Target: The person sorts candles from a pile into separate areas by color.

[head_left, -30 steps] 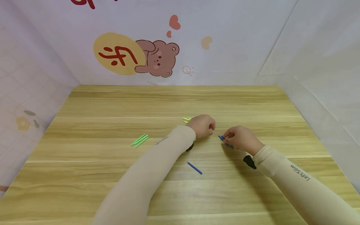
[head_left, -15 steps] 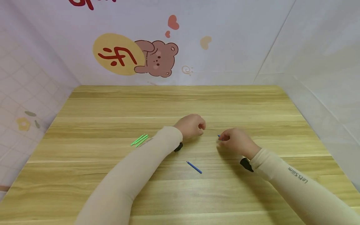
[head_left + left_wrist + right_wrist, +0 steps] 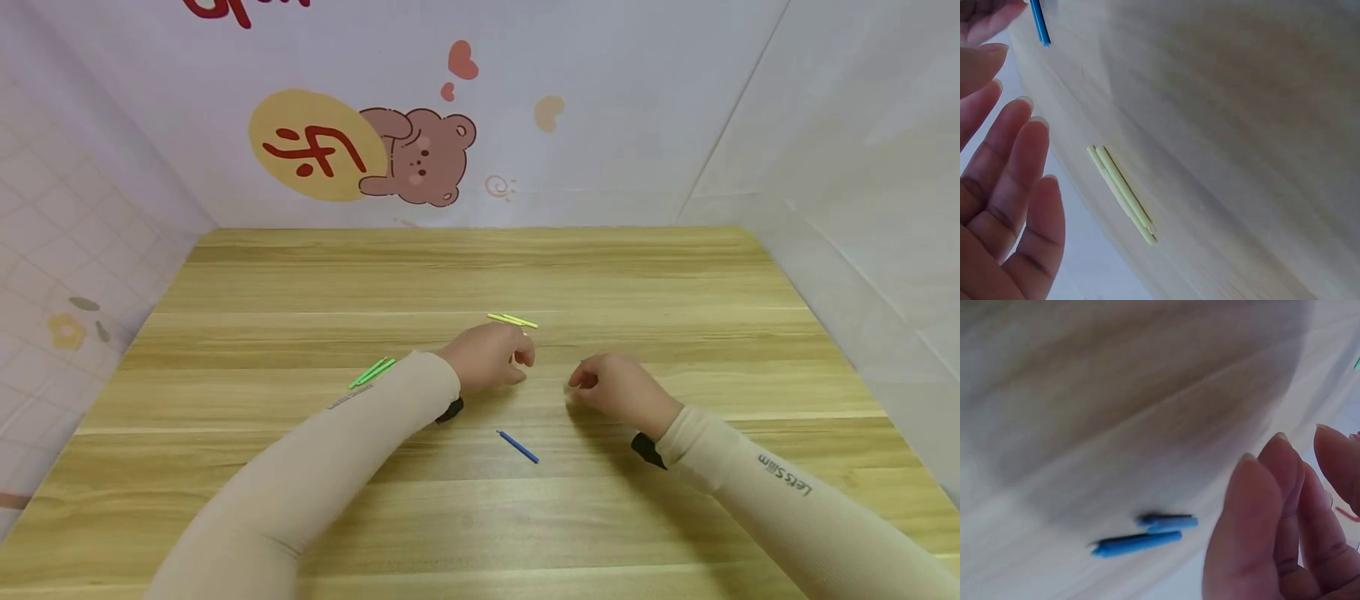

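Observation:
My left hand [image 3: 487,357] hovers over the middle of the table, fingers loosely bent around nothing. Just beyond it lie yellow candles [image 3: 517,320], side by side in the left wrist view. To the right is my right hand [image 3: 621,390], its thumb and fingers holding nothing in the right wrist view. That hand mostly hides the blue candles [image 3: 1138,542] in the head view; the right wrist view shows them lying together on the wood. Nearer the person, a single blue candle [image 3: 517,447] lies slanted between the two forearms.
Green candles [image 3: 371,372] lie in a small group to the left, partly covered by the left sleeve [image 3: 322,467]. The wooden table [image 3: 300,275] meets a white printed cloth [image 3: 615,158] at the back, with pale cloth along both sides.
My left hand has moved left and nearer the person, uncovering the yellow candles. My right hand has come away from the blue candles and shifted slightly left and nearer.

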A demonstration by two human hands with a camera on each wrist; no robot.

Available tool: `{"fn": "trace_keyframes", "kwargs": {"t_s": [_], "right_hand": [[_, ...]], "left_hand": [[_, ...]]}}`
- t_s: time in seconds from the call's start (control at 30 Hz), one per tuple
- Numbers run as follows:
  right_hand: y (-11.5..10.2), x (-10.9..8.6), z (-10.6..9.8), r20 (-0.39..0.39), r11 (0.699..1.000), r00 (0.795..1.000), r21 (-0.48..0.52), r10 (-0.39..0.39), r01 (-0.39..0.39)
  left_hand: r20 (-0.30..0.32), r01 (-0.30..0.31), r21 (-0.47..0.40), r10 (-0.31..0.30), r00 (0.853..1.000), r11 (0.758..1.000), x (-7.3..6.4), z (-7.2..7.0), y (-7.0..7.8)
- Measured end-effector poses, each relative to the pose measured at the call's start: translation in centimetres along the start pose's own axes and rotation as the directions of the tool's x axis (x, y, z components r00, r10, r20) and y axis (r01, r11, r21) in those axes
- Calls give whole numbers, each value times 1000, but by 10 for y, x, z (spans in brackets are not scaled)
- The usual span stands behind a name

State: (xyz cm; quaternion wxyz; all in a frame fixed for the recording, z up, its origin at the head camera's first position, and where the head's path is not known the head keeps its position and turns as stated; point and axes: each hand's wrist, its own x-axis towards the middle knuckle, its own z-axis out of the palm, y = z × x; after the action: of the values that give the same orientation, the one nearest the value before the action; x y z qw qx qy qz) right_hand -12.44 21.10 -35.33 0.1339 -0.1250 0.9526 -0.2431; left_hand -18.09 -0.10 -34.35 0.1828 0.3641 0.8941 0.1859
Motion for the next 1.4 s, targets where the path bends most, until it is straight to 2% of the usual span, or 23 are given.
{"fn": "trace_keyframes", "kwargs": {"t_s": [0.23,0.47,0.8,1.17,1.4], "right_hand": [[-5,-2,6,-1,999,999,10,-41,41],[-11,-3,11,-11,997,997,1,-72,72],[-18,-4,19,29,998,998,27,-59,58],[-26,-9,23,44,994,996,71,-84,80],[-30,-13,26,54,994,994,64,-94,91]], "left_hand": [[12,-43,-59,44,999,997,-15,5,0],[-17,-58,-105,56,998,993,-27,11,-6],[-26,-27,-171,23,999,985,-41,16,-6],[-11,-45,-162,44,999,986,-49,21,-3],[-14,-56,-123,55,998,991,-51,24,-2]]}}
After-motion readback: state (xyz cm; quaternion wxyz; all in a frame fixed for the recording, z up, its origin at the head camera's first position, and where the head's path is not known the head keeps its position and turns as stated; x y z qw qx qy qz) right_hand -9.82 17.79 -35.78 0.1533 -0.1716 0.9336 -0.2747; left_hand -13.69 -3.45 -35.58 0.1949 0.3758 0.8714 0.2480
